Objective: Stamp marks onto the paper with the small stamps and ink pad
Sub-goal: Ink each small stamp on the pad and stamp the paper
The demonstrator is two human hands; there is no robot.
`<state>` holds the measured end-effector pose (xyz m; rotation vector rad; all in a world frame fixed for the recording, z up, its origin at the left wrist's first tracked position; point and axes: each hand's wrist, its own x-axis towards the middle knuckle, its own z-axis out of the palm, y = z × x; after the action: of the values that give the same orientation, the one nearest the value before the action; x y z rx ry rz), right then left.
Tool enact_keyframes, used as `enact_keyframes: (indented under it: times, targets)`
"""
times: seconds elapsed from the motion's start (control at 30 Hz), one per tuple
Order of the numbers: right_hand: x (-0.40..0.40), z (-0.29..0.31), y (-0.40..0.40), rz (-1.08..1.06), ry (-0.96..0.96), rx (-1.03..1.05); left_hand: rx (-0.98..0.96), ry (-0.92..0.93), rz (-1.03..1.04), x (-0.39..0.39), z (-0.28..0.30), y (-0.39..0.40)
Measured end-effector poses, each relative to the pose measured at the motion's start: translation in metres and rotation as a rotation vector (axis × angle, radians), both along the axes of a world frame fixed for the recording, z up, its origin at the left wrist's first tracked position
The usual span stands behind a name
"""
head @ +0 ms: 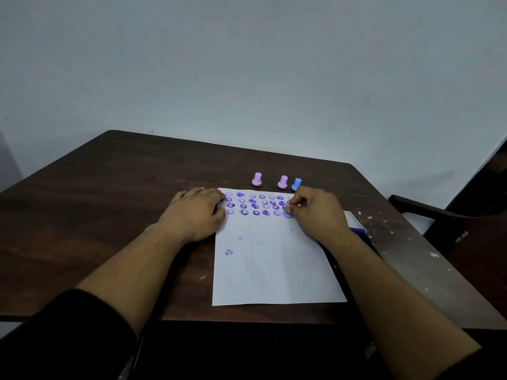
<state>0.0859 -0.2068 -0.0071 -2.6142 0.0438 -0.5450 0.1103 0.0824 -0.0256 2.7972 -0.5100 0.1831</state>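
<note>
A white sheet of paper (271, 264) lies on the dark wooden table (109, 209), with several rows of purple stamp marks across its top. My right hand (315, 215) pinches a small blue stamp (287, 213) and holds it down on the paper at the right end of the lowest row. My left hand (196, 212) lies flat on the paper's upper left corner. Behind the sheet stand two pink stamps (256, 179) (282, 182) and another blue stamp (296, 184). The ink pad (355, 223) shows only partly behind my right wrist.
A dark wooden chair (450, 223) stands off the table's right side. The table's right part carries white paint flecks (389, 223). A pale wall rises just behind the far edge.
</note>
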Motion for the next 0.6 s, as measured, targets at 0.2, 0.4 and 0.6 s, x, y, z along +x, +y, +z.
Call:
enact_keyframes:
  times: [0.2, 0.4, 0.6]
  targets:
    - [-0.0058, 0.0079, 0.0025, 0.010, 0.044, -0.041, -0.010, -0.008, 0.008, -0.0012, -0.0005, -0.0003]
    - [-0.0088, 0.0076, 0.0042, -0.005, 0.046, -0.014, -0.006, -0.001, 0.009, -0.0026, 0.0004, -0.0006]
    - [-0.0088, 0.0067, 0.0059, -0.019, 0.035, -0.024, -0.004, 0.005, 0.012, -0.0025, 0.0008, -0.0011]
